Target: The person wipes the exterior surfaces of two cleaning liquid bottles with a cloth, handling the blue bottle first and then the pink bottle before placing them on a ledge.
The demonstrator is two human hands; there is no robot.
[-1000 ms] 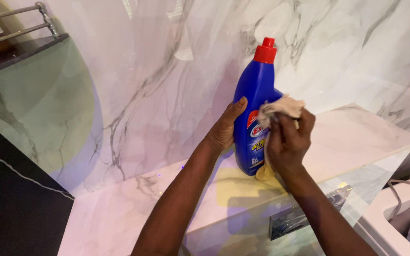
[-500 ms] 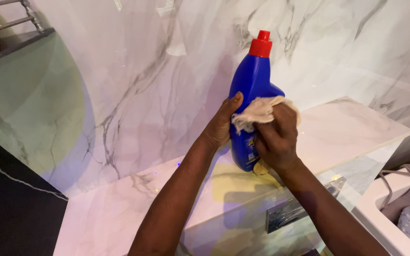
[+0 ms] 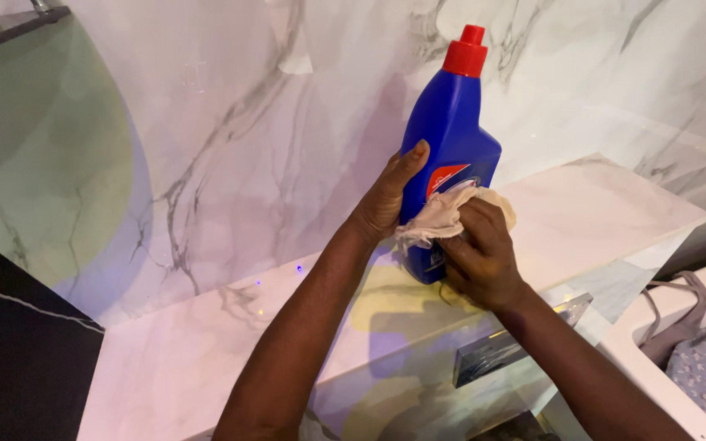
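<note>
The blue cleaner bottle (image 3: 449,139) with its red cap (image 3: 465,52) stands upright on the marble ledge (image 3: 614,214), close against the veined marble wall (image 3: 230,122). The left hand (image 3: 387,204) is clasped around the bottle's side, thumb raised along it, apparently to steady it. The right hand (image 3: 480,260) presses a bunched beige cloth (image 3: 443,216) against the bottle's front, fingers closed on the cloth. Below the ledge sits a chrome flush plate (image 3: 516,343).
</note>
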